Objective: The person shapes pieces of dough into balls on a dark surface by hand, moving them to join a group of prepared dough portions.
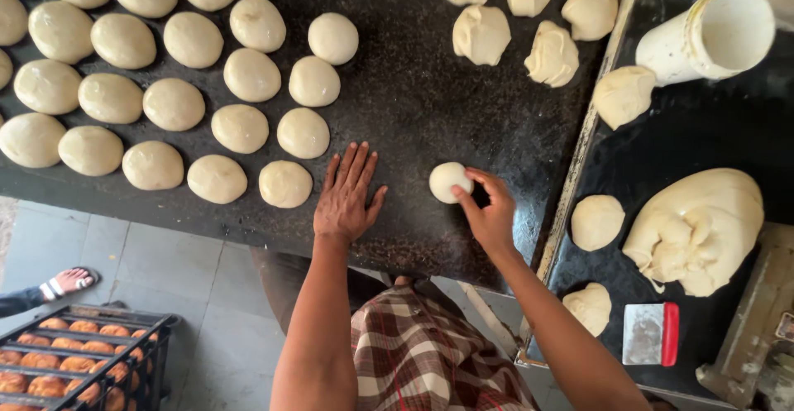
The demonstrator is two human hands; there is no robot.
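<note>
Your right hand (490,217) pinches a small round dough ball (450,182) with fingertips curled around its near right side, the ball sitting on the dark bench (413,97) just right of centre, near edge. Your left hand (347,200) lies flat and spread on the bench beside it, holding nothing, probably bracing you while the other shapes. Smooth finished balls (174,103) fill the far left in neat rows, spaced apart so they likely don't stick. Rough cut pieces (513,22) wait far right, closer to the working hand. On the black tray (703,130) at right sit the big dough lump (699,229), a red-handled scraper (651,334) and a white tub (707,39) lying tipped over. A crate of baked buns (74,361) stands on the floor, near left.
</note>
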